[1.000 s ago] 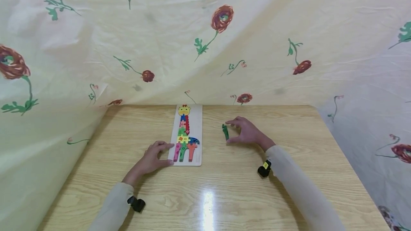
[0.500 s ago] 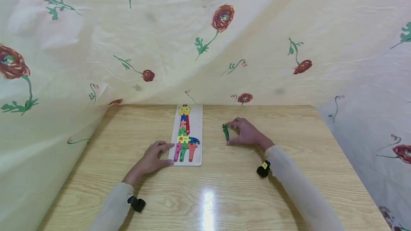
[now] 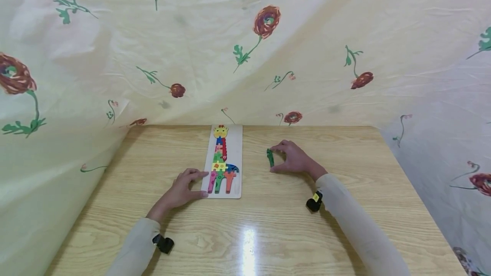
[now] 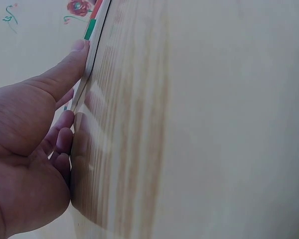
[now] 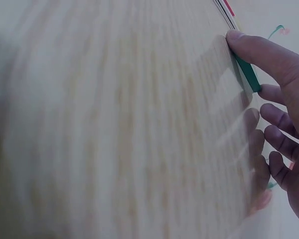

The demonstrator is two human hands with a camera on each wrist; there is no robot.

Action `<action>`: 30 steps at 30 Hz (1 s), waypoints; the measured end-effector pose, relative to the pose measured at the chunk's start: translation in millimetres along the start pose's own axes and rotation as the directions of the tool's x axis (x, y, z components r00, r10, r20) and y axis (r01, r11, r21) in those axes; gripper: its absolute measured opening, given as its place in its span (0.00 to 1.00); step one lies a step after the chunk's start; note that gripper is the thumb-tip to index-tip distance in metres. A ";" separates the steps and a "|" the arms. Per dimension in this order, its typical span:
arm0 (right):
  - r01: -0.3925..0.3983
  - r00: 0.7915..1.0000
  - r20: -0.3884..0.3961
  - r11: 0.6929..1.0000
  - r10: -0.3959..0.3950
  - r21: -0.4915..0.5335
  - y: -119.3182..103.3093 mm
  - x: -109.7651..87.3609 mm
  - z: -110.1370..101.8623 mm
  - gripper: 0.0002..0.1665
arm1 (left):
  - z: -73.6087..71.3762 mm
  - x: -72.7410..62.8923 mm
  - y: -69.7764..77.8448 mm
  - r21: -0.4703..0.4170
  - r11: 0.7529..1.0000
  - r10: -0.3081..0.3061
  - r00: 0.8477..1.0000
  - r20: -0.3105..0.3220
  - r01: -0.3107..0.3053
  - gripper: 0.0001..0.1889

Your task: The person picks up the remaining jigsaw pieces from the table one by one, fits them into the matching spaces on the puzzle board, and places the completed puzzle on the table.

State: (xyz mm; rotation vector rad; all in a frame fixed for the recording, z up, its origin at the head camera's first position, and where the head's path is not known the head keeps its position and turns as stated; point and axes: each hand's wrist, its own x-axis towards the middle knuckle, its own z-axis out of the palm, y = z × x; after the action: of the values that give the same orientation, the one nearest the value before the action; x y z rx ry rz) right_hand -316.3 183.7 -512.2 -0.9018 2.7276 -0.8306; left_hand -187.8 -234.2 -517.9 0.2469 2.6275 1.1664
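Note:
A white giraffe puzzle board [image 3: 236, 148] lies flat at the back middle of the table, filled with several coloured pieces. In the head view, the thumb and fingertips of my left hand [image 3: 180, 189] rest along its lower left edge. To the right of the board, my right hand [image 3: 294, 157] holds a loose green puzzle piece [image 3: 270, 158] between thumb and index finger. The right wrist view shows one end of this green piece [image 5: 249, 74] close to the tabletop, the thumb covering part of it. A pale leg-shaped recess [image 3: 236, 186] shows at the board's lower right corner.
The wooden table [image 3: 207, 237] reaches back to a flower-printed cloth [image 3: 199, 46], which hangs behind it and down both sides. Each wrist carries a small black camera, the left camera [image 3: 164, 244] and the right camera [image 3: 314, 202]. Light glares on the table's front middle.

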 end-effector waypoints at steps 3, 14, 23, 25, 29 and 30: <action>-0.012 1.000 -0.001 1.000 0.012 0.006 -1.1 -0.8 -1.1 0.45 | 0.4 0.0 0.9 0.002 1.000 -0.007 1.000 -0.001 0.007 0.34; -0.031 0.999 -0.028 0.999 0.031 0.007 -2.4 -2.3 -2.6 0.47 | -0.1 -1.3 3.8 0.004 1.000 -0.011 1.000 0.000 0.011 0.34; -0.015 0.996 -0.085 1.000 0.013 -0.025 -8.8 -3.4 -5.1 0.48 | -1.0 -1.8 3.8 0.012 1.000 -0.005 1.000 -0.001 0.005 0.35; -0.013 0.995 -0.097 0.999 0.009 -0.034 -13.0 -4.7 -6.7 0.48 | -1.0 -2.1 4.4 0.012 1.000 -0.002 1.000 -0.001 0.002 0.35; -0.008 0.992 -0.125 0.999 0.003 -0.040 -22.4 -7.6 -9.4 0.46 | -1.1 -2.6 5.1 0.013 1.000 0.001 1.000 -0.001 -0.001 0.34; -0.005 0.991 -0.134 0.999 -0.001 -0.042 -24.6 -8.4 -9.7 0.46 | -1.0 -2.8 5.3 0.013 1.000 0.002 1.000 -0.001 -0.002 0.34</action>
State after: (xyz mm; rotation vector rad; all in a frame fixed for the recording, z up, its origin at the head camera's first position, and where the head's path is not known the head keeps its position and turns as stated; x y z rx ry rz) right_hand -300.0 176.7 -490.8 -0.8819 2.8705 -0.8665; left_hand -185.2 -232.1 -512.8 0.2514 2.6368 1.1510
